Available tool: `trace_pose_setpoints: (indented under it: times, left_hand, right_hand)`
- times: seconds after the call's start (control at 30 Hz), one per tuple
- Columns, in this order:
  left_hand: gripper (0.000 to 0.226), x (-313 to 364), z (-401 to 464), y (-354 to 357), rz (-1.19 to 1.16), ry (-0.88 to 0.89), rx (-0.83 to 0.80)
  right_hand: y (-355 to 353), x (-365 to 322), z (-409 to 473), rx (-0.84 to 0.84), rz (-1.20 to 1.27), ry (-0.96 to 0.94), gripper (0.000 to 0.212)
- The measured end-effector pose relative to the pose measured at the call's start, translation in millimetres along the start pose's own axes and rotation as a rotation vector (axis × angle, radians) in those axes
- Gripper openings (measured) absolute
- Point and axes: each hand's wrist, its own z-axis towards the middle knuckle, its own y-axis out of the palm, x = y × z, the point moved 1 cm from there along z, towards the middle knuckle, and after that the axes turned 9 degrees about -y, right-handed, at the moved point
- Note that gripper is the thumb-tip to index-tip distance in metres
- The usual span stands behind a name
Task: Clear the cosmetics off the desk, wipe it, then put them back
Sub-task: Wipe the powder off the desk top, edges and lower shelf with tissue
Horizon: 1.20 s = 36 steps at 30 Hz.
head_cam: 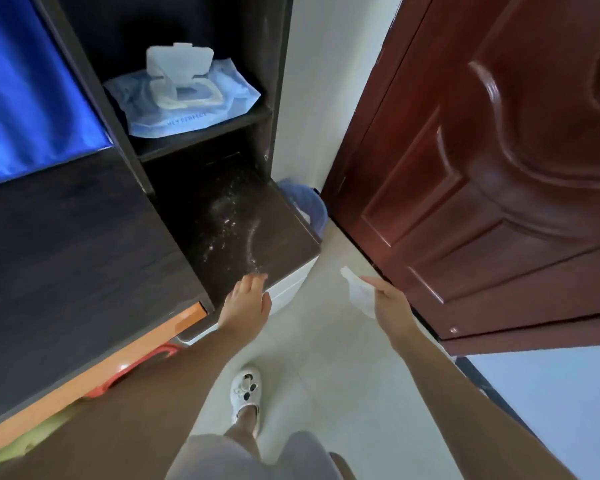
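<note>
The dark wooden desk (84, 244) runs along the left, and its right shelf section (281, 233) carries a smear of white powder (238, 233). My left hand (246, 306) hovers at the front edge of that section with its fingers loosely curled and nothing in it. Over the floor to the right, my right hand (390, 303) holds a white wet wipe (357, 291). A pack of wet wipes (184, 95) with its lid flipped open lies on the shelf above. No cosmetics are in view.
A dark red wooden door (482, 174) stands open on the right. A bin with a blue bag (309, 206) sits between desk and wall. An orange drawer front (94, 368) and a red handle (136, 368) show under the desk. Pale tiles (326, 358) cover the floor.
</note>
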Motion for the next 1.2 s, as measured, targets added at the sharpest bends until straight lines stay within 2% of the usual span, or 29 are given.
trace_pose_setpoints:
  times: [0.1, 0.2, 0.33, 0.4, 0.57, 0.67, 0.77, 0.87, 0.93, 1.0, 1.07, 1.17, 1.2]
  left_hand:
    - [0.039, 3, 25, 7, -0.008, -0.114, -0.008]
    - [0.039, -2, 42, 15, -0.037, -0.235, 0.012]
    - [0.041, -19, 58, 28, -0.096, -0.42, 0.099]
    - [0.041, -25, 62, 36, -0.109, -0.522, 0.156]
    - [0.038, -37, 73, 58, -0.089, -0.657, 0.316]
    - [0.039, -42, 78, 67, -0.053, -0.645, 0.386]
    - [0.041, -50, 84, 73, -0.046, -0.61, 0.447]
    - [0.04, -59, 93, 75, -0.036, -0.603, 0.479]
    - [0.039, -62, 102, 72, -0.007, -0.59, 0.495]
    - [0.039, -63, 106, 73, 0.031, -0.596, 0.495]
    - [0.039, -65, 106, 76, 0.061, -0.596, 0.511]
    - [0.042, -65, 106, 79, 0.068, -0.567, 0.529]
    - [0.042, -65, 107, 80, 0.066, -0.564, 0.531]
  right_hand:
    - [-1, 13, 32, -0.02, 0.004, 0.071, 0.017]
    - [10, 21, 73, -0.135, -0.05, 0.096, 0.019]
    - [40, 9, 144, -0.322, -0.112, 0.013, 0.017]
    - [58, 7, 181, -0.389, -0.178, -0.08, 0.018]
    - [104, 17, 246, -0.536, -0.469, -0.481, 0.044]
    - [125, 42, 246, -0.668, -0.672, -0.703, 0.048]
    - [139, 81, 204, -0.776, -0.909, -0.969, 0.049]
    - [139, 100, 161, -0.933, -0.984, -1.143, 0.056]
    - [135, 100, 167, -1.043, -1.02, -1.275, 0.055]
    - [130, 90, 196, -1.04, -1.125, -1.359, 0.056]
    - [129, 72, 241, -0.851, -1.218, -1.284, 0.062]
    - [142, 42, 296, -0.652, -1.306, -0.887, 0.064]
    - [153, 37, 299, -0.623, -1.272, -0.823, 0.065]
